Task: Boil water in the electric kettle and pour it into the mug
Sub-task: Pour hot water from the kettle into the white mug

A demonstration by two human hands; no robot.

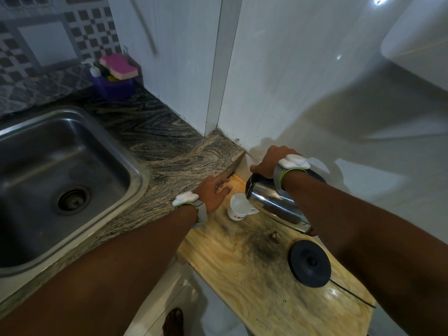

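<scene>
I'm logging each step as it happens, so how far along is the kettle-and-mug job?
Done: the kettle is off its base. In hand: the right hand tips it, spout over the mug on the wooden board; the left hand rests open beside it. Left: finishing the pour; the fill level is unclear.

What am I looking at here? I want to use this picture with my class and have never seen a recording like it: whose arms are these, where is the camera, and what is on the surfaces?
There is no machine here: a person wears a camera on the head, looking down at both hands. The right hand grips a steel kettle, tilted with its spout over a white mug. The left hand lies relaxed beside the mug and holds nothing. The mug stands on a wooden board, where the kettle's black base also sits, empty. To the left are a stone counter and a metal sink. Both wrists carry bands with white devices.
</scene>
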